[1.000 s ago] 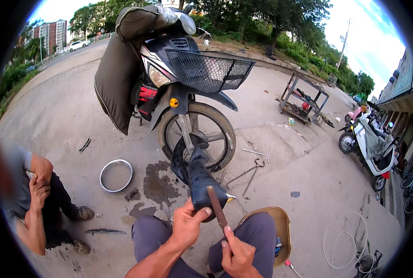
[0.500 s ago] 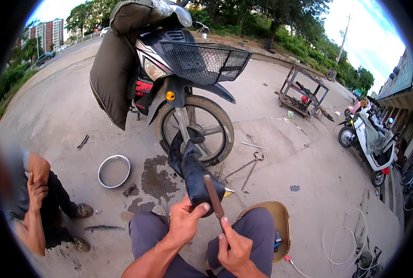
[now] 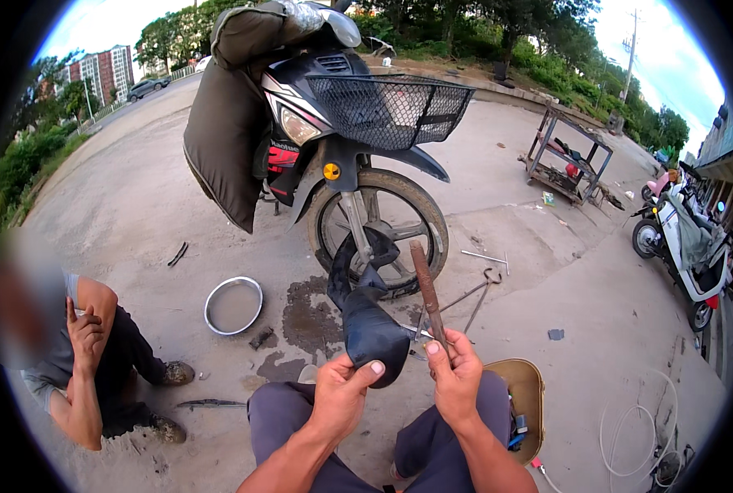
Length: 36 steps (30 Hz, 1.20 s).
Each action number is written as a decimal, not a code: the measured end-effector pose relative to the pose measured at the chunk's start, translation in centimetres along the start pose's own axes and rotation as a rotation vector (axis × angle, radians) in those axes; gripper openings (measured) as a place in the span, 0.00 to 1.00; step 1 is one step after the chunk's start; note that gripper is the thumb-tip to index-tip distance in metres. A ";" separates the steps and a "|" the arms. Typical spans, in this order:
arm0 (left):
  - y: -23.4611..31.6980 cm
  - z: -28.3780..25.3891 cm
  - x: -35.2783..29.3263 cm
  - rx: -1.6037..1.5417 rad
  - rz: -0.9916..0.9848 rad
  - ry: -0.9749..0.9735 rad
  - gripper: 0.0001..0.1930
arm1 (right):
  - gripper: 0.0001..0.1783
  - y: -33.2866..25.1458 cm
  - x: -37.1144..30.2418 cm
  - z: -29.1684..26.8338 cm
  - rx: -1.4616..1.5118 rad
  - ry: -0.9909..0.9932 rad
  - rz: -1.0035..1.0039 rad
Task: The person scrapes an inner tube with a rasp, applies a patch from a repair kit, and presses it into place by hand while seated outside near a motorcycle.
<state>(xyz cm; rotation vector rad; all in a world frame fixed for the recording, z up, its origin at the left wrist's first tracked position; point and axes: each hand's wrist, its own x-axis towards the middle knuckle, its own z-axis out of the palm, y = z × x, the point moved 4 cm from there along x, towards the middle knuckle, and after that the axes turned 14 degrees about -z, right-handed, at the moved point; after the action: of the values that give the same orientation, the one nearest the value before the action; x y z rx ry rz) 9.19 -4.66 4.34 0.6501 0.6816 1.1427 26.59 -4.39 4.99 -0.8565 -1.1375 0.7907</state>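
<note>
My left hand (image 3: 342, 398) grips the near end of a black rubber inner tube (image 3: 374, 335), thumb on top and fingers beneath. The tube looks flattened and runs away from me to the front wheel (image 3: 439, 226) of a motorbike, where its far part hangs beside the fork. In my right hand (image 3: 457, 378) a rust-brown flat file (image 3: 425, 283) stands nearly upright, pinched at its lower end between thumb and fingers. The file is apart from the tube, just to its right.
A metal basin (image 3: 211, 319) of water stands left of wet patches. Another person (image 3: 95, 337) squats at the left. A tan toolbox (image 3: 537, 386) is by my right knee. Long-handled tools (image 3: 470, 311) lie near the wheel, and a pale hose (image 3: 605, 427) coils at the lower right.
My right hand has moved right and drawn the file off the tube's end, tilting it more upright. My left hand still holds the tube. The whole view has shifted slightly.
</note>
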 end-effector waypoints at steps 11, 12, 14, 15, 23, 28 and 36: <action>0.3 -2.1 -0.5 -0.075 -0.045 0.079 0.15 | 0.19 2.2 -2.5 1.6 0.038 0.038 0.012; 0.4 -2.2 -0.4 -0.075 -0.040 0.080 0.15 | 0.20 1.9 -2.6 1.7 0.022 0.035 -0.004; 0.3 -2.4 -0.3 -0.106 -0.075 0.108 0.15 | 0.22 1.1 -2.8 1.9 -0.005 0.011 -0.031; 0.3 -2.4 -0.2 -0.110 -0.070 0.106 0.15 | 0.23 0.7 -2.9 1.9 -0.034 -0.009 -0.056; 0.1 -1.0 -0.1 -0.181 0.029 0.012 0.10 | 0.23 -3.4 -4.8 0.4 -0.405 -0.173 -0.428; 0.3 0.4 0.1 -0.180 0.069 -0.025 0.09 | 0.20 -6.1 -8.3 0.4 -0.627 -0.214 -0.700; -1.1 0.5 1.1 -0.043 0.111 -0.032 0.09 | 0.28 -6.8 -5.5 3.3 -0.867 -0.285 -0.603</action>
<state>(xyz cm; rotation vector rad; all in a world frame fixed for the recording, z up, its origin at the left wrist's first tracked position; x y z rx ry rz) 10.47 -3.96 3.67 0.6750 0.5987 1.2434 22.80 -11.74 9.29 -1.0235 -1.9245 -0.1295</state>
